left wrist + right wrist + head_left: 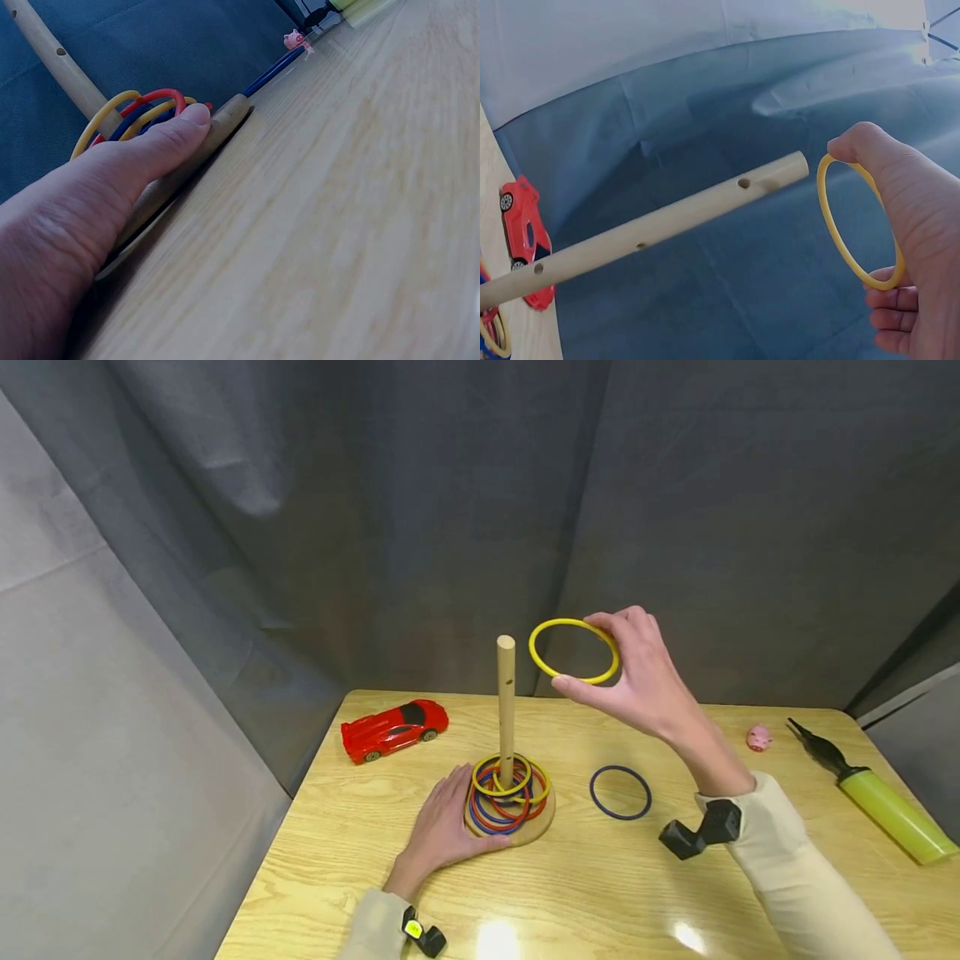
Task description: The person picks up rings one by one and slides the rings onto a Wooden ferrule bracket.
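Observation:
My right hand (637,681) holds a yellow ring (562,621) up in the air by its rim, between thumb and fingers. In the right wrist view the ring (829,217) is just beyond the tip of the wooden peg (682,217), apart from it. The upright peg rises from a round wooden base (536,833). Several yellow, red and blue rings lie loosely around its foot. My left hand (442,822) grips the base at its left and front edge; its thumb (169,142) lies along the rim, and its other fingers are hidden in the left wrist view.
A dark blue ring (626,817) lies on the table right of the base. At the back left stands a red toy car (393,731). A small pink pig (759,737) and a yellow-green hand pump (896,814) are on the right. Dark curtain (465,527) hangs behind the table.

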A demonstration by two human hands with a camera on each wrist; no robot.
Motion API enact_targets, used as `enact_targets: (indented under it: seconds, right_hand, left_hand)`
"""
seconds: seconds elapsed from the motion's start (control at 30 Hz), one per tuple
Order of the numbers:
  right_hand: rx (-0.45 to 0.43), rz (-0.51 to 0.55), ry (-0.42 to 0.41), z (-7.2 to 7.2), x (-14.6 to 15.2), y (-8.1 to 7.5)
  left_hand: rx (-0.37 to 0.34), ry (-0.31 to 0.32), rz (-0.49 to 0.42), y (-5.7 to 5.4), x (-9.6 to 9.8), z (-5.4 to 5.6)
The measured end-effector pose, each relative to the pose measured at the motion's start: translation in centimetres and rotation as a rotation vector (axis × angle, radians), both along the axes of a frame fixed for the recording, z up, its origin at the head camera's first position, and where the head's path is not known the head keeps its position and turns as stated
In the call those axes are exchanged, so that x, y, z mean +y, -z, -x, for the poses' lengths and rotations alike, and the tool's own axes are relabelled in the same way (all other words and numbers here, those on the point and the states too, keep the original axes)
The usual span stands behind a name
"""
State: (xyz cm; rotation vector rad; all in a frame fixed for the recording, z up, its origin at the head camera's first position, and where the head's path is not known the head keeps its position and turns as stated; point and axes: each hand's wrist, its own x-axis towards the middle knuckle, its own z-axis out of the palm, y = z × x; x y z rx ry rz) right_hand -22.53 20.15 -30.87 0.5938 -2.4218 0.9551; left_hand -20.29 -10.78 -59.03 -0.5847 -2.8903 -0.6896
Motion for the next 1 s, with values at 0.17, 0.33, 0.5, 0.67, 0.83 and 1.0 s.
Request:
enact_targets:
  seconds: [0.17,0.33,0.5,0.67,0.83,1.0]
  right_hand:
    - [0.01,0.015,-0.028,0.0,-1.1,-1.1]
    - [0.015,0.023,-0.059,0.0,-2.2,-1.7]
    - [0.017,0.009,-0.084,0.2,-3.3,-1.3]
    - [0.01,-0.002,-0.091,0.3,-3.9,-0.3]
    - [-0.019,-0.017,-0.082,0.3,-4.0,0.7]
    - [-0.037,-0.039,-0.077,0.3,-4.2,2.3]
  left_hand:
    - [0.02,0.006,-0.014,0.0,0.0,0.0]
    - [0.016,0.002,-0.016,0.2,0.1,0.1]
    - [-0.006,-0.003,-0.016,0.1,0.0,0.1]
    - [-0.024,-0.004,-0.024,0.2,0.1,0.0]
    - [-0.029,-0.003,-0.029,0.1,0.1,0.0]
    - [-0.018,0.002,-0.03,0.1,0.1,0.0]
